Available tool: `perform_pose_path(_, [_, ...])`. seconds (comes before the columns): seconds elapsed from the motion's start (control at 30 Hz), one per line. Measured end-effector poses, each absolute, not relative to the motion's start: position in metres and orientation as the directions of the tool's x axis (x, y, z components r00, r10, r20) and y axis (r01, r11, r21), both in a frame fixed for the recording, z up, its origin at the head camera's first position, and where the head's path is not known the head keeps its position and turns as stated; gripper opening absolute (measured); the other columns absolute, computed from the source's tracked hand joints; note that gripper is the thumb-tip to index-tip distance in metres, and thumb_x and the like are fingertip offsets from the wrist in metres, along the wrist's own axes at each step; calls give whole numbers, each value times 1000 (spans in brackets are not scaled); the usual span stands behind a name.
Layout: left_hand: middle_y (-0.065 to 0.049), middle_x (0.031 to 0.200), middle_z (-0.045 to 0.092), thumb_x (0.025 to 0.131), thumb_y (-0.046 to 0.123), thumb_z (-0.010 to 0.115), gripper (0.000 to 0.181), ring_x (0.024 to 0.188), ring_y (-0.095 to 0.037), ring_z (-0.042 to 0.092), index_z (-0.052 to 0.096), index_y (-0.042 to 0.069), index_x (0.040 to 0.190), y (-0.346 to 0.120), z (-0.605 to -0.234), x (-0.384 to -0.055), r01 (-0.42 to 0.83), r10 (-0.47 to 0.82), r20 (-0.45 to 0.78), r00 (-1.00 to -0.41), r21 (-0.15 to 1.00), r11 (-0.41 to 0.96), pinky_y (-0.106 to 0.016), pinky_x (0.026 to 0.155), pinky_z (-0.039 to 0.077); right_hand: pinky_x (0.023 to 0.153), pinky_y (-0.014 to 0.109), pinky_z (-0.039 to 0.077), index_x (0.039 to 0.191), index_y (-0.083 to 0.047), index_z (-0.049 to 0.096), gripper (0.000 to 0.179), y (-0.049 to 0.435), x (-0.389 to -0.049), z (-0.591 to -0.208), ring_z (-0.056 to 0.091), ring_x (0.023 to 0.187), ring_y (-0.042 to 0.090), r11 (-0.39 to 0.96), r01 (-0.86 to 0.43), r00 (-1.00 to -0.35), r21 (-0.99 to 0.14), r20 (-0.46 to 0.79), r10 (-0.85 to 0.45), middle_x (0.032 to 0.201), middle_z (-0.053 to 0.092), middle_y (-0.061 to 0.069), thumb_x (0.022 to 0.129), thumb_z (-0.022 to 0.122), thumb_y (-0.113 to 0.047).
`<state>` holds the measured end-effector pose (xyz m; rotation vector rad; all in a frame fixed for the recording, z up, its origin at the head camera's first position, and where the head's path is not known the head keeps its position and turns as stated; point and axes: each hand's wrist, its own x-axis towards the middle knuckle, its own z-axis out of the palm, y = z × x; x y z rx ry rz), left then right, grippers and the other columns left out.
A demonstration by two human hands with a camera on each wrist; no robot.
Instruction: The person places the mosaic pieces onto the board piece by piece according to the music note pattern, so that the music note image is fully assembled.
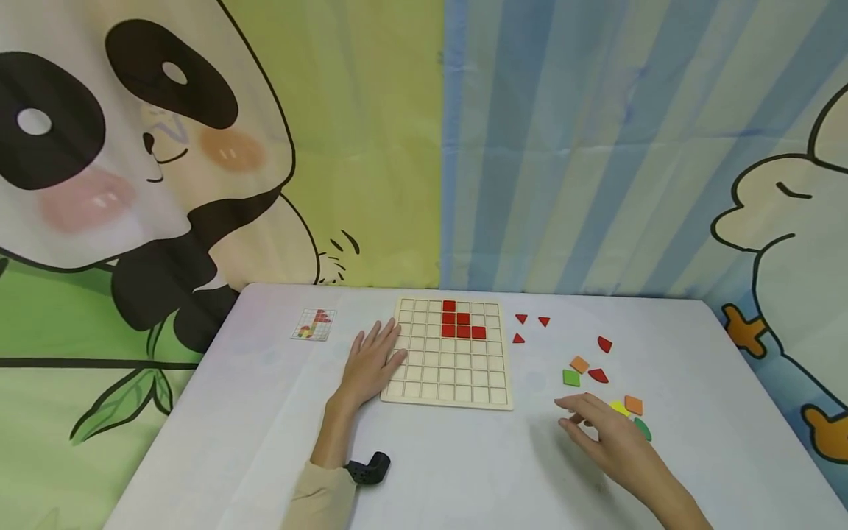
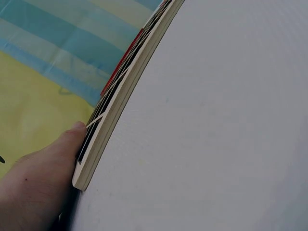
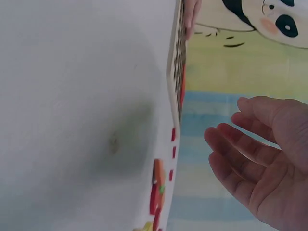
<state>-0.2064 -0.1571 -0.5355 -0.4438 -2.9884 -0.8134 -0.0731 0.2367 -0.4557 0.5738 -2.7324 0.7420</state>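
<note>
A wooden grid board [image 1: 437,375] lies flat on the table, with several red square tiles [image 1: 448,319] set in its upper cells. My left hand [image 1: 371,364] rests on the board's left edge, fingers extended; in the left wrist view the thumb [image 2: 72,139] touches the board's rim [image 2: 115,106]. My right hand [image 1: 612,442] hovers above the table to the right of the board, its fingers loosely bent and holding nothing. In the right wrist view the same hand [image 3: 269,163] shows an empty palm. Close to it lie a yellow piece [image 1: 619,408], an orange square [image 1: 633,405] and a green curved piece [image 1: 642,428].
A small pattern card [image 1: 314,324] lies left of the board. To the board's right are small red triangles [image 1: 521,319], red quarter-round pieces [image 1: 598,375], another orange square [image 1: 579,364] and a green square [image 1: 571,377]. A printed curtain [image 1: 570,147] hangs behind the white table [image 1: 464,471].
</note>
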Motion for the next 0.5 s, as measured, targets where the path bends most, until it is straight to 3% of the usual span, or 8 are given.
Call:
perform_pose_path(0.3, [-6, 171, 29, 108, 42, 49, 63, 160, -33, 19, 37, 11, 161, -156, -535, -208, 277, 269, 90, -959, 496, 823, -57, 130, 7, 69, 28, 61, 115, -9, 75, 36, 268, -84, -473, 66, 81, -1, 816, -356, -924, -456, 300, -235, 101, 71, -4, 82, 83, 0])
perform_pose_path(0.5, [-8, 170, 30, 108, 41, 50, 62, 160, -34, 20, 38, 9, 160, -156, -533, -206, 274, 264, 92, -960, 497, 823, -58, 130, 7, 71, 34, 63, 118, -3, 73, 34, 284, -100, -474, 71, 85, 19, 848, -259, -960, -463, 224, -171, 107, 73, 8, 85, 82, -4])
